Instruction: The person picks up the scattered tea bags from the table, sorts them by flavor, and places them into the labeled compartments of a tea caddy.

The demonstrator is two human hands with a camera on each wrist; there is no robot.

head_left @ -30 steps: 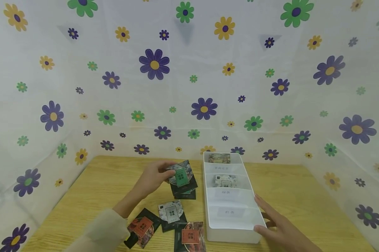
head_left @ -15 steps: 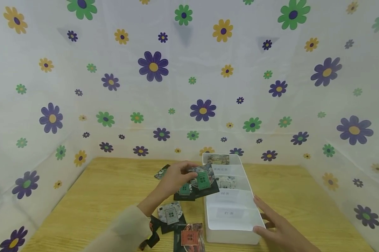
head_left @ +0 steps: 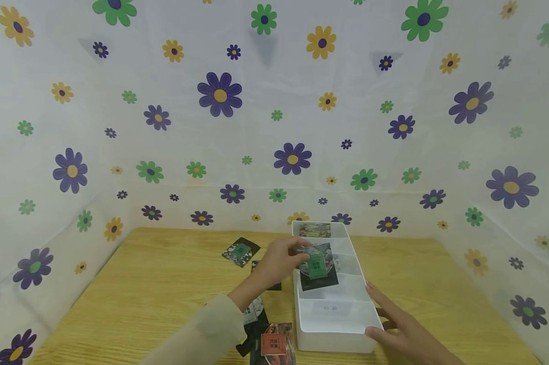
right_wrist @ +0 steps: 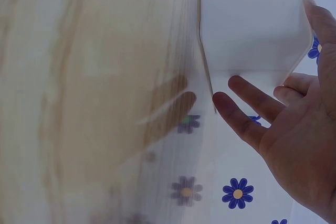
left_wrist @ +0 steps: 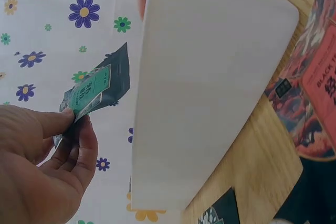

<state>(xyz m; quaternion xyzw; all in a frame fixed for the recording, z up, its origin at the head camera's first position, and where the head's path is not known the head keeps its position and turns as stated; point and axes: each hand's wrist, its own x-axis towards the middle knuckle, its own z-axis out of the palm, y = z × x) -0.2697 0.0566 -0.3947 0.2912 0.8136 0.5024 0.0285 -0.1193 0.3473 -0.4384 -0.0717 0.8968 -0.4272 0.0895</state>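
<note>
My left hand [head_left: 281, 261] pinches a dark tea sachet with a green label [head_left: 317, 266] between thumb and fingers. In the head view the sachet hangs tilted over the middle of a long white divided box [head_left: 335, 340]; the left wrist view shows it above the box's side wall. My right hand [head_left: 399, 324] rests at the box's near right corner, thumb at the front and straight, spread fingers [right_wrist: 247, 121] along the side. A sachet stands in the box's far compartment; another in the compartment ahead of the held one is mostly covered.
Left of the box lie a green-label sachet [head_left: 241, 252], another sachet partly under the left arm, a white-label sachet [head_left: 251, 312] and a red-label black tea sachet [head_left: 274, 344]. Paper labels [head_left: 326, 307] mark the compartments. A flowered cloth [head_left: 256, 126] surrounds the wooden table [head_left: 165, 284].
My left hand has lifted the green-label sachet off the pile and carried it right, over the box. The right hand has stayed at the box's corner.
</note>
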